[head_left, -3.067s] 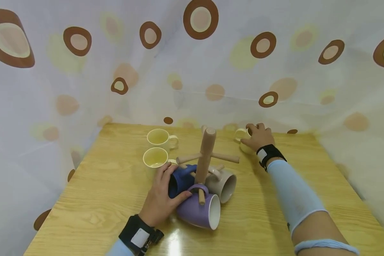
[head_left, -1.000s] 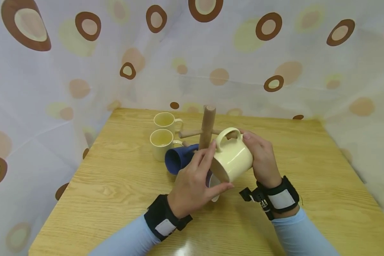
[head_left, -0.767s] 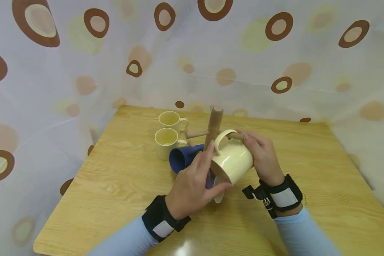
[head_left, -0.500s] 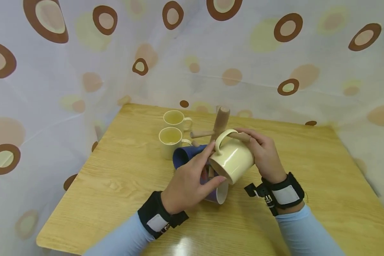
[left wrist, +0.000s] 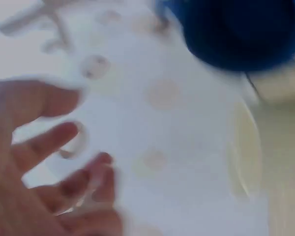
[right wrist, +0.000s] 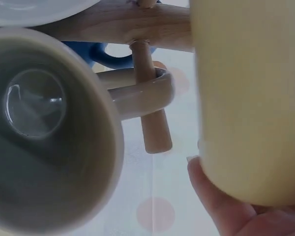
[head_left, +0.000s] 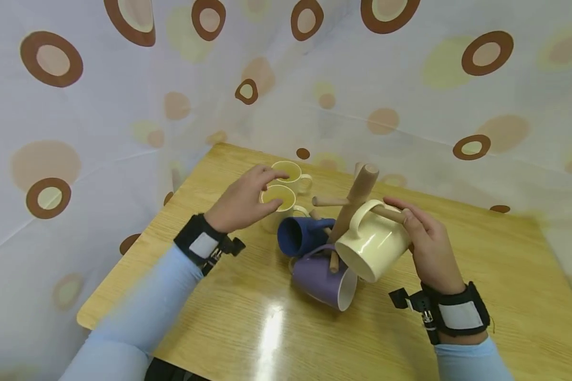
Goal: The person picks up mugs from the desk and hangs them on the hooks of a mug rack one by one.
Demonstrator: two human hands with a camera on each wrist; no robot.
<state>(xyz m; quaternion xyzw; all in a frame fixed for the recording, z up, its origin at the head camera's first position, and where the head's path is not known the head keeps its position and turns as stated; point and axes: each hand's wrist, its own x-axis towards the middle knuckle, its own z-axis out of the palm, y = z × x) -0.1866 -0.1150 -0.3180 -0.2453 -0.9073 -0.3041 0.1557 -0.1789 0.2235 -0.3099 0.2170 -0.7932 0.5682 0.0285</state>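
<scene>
Looks well over half done, with blue mug [head_left: 299, 236], purple mug [head_left: 319, 279] and grey mug [right wrist: 54, 147] hung on the wooden rack [head_left: 361, 188], and cream mug [head_left: 376, 241] looped over the upper right peg [head_left: 390, 213], held there by the right hand [head_left: 434, 248]. Leaves nearer pale mug [head_left: 278, 218] and farther pale mug [head_left: 295, 185] standing left of the rack, close to the left hand [head_left: 245, 198], loose-fingered and holding nothing. Hides the grey mug in the head view, blurs the left wrist view, and keeps the right hand's exact grip, on mug or peg tip, hard to make out.

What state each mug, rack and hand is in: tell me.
Rack: upper left peg bare
Tilted cream mug: handle around another peg
Near cream mug: upright on the table
Far cream mug: upright
Blue mug: on its side
Purple mug: sideways, hung from the rack
Beige mug: hung from the rack
Left hand: fingers apart, holding nothing
Right hand: gripping the tilted cream mug
</scene>
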